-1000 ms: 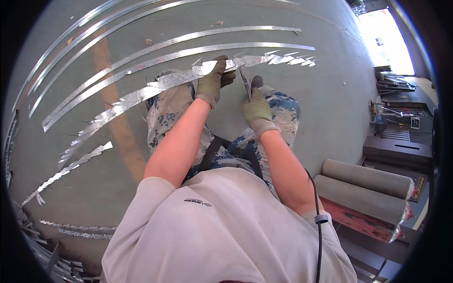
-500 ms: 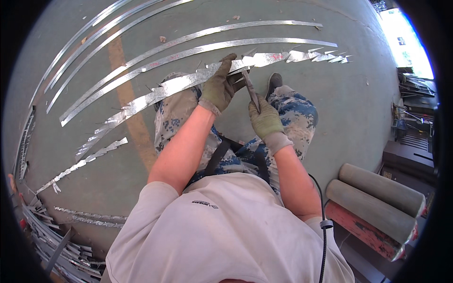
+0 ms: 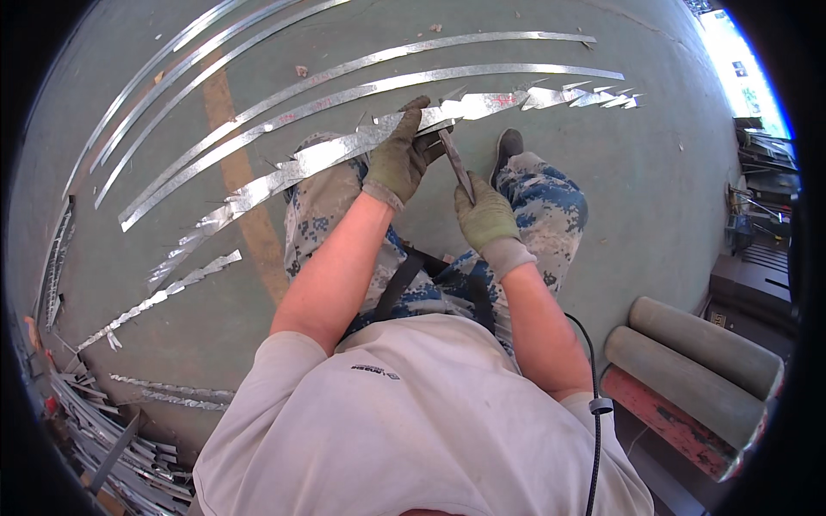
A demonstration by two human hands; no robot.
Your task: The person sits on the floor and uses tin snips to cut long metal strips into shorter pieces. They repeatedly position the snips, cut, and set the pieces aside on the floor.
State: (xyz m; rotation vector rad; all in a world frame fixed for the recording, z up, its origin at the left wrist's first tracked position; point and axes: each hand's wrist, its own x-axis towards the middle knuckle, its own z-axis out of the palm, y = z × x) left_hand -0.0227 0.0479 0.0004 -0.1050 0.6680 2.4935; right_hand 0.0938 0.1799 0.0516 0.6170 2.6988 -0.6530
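A long galvanized sheet-metal strip [image 3: 331,155] with cut, bent-up tabs along its edges runs across in front of my knees. My gloved left hand [image 3: 396,168] is closed around the middle of this strip, its thumb on top. In my gloved right hand [image 3: 487,217] is a narrow, worn metal hand tool [image 3: 455,160], its tip up against the strip's near edge beside the left fingers. The exact kind of tool cannot be made out. Red marks show on the strip just right of the left hand.
Several plain metal strips [image 3: 413,83] lie on the green floor beyond. A shorter notched strip [image 3: 163,297] is at left, above a pile of scrap strips [image 3: 120,456]. Grey cylinders [image 3: 680,378] lie at right over a red one. A black cable [image 3: 594,447] hangs by my right arm.
The floor strips and cylinders sit slightly farther right in view, and my right knee has swung a little outward. Both hands keep almost the same place and grip.
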